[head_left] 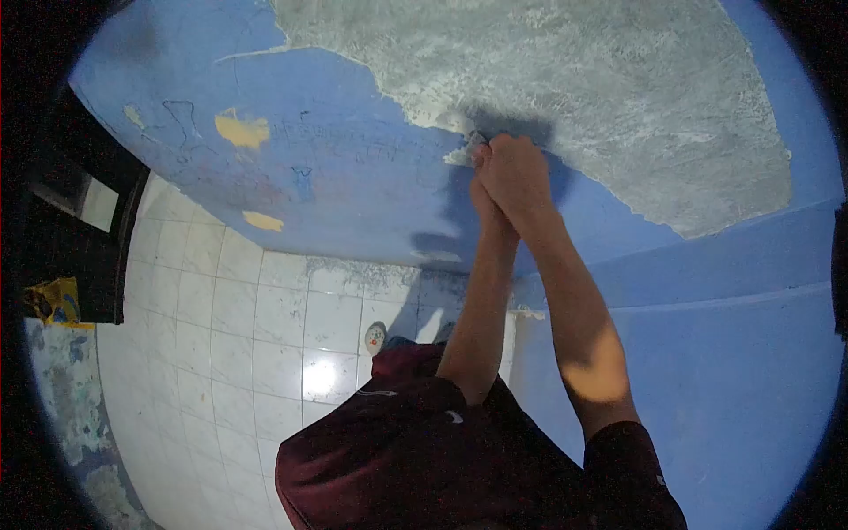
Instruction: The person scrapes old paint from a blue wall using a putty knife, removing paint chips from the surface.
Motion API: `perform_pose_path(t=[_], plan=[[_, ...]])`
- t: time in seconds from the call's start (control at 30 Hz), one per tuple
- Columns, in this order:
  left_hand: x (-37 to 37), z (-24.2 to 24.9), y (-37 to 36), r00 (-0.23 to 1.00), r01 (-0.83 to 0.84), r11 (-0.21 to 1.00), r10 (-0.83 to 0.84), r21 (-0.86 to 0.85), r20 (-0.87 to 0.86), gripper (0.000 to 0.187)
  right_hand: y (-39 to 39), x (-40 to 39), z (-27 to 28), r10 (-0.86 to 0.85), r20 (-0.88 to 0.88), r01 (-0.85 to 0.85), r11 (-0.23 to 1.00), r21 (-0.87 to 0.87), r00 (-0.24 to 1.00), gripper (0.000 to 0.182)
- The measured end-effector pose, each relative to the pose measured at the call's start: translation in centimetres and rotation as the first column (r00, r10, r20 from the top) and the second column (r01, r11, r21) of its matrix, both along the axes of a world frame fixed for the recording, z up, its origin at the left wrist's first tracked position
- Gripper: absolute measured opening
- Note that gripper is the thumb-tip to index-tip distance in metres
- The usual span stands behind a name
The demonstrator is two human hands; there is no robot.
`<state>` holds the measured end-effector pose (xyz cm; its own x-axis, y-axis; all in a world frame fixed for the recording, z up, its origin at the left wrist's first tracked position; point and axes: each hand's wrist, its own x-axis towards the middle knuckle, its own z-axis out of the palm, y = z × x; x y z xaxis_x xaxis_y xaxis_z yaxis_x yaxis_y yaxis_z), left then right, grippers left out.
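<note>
My right hand point(519, 174) is closed in a fist against the wall, at the lower edge of the bare grey patch point(601, 97). Tucked partly behind it, my left hand point(485, 201) is closed too, and the two hands press together. A small greyish tip of what looks like a scraper point(478, 140) pokes out past the fingers and meets the edge of the blue paint point(353, 159). Its handle is hidden in my grip. Ragged, whitish paint edges border the grey patch around the tip.
White floor tiles point(234, 309) lie below, with grey dust and crumbs point(353, 272) along the foot of the wall. A dark piece of furniture point(97, 190) stands at the left, near a yellow bag point(62, 300). Another blue wall point(707, 380) meets this one at the right.
</note>
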<state>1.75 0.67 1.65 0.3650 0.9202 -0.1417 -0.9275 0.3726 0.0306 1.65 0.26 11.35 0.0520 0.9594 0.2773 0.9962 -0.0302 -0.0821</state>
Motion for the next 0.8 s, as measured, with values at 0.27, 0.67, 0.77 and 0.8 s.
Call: perform_pose_path(t=[0.27, 0.67, 0.77, 0.8], plan=[[0.4, 0.3, -0.1, 1.0, 0.026, 1.0, -0.026, -0.001, 0.009, 0.046, 0.1, 0.3, -0.9, -0.017, 0.051, 0.018, 1.0, -0.018, 0.999, 0.028], [0.2, 0.9, -1.0, 0.994, 0.07, 0.997, -0.069, -0.015, 0.089, 0.046, 0.2, 0.4, -0.5, -0.033, 0.104, 0.038, 0.998, -0.05, 0.994, 0.033], [0.3, 0.9, -1.1, 0.991, 0.084, 0.996, -0.081, -0.02, 0.107, 0.046, 0.0, -0.2, 0.0, -0.048, 0.128, 0.055, 0.997, -0.055, 0.991, 0.033], [0.2, 0.7, -1.1, 0.99, 0.084, 0.996, -0.081, -0.021, 0.112, 0.046, -0.1, -0.3, 0.1, -0.044, 0.155, 0.051, 0.998, -0.038, 0.987, 0.033]])
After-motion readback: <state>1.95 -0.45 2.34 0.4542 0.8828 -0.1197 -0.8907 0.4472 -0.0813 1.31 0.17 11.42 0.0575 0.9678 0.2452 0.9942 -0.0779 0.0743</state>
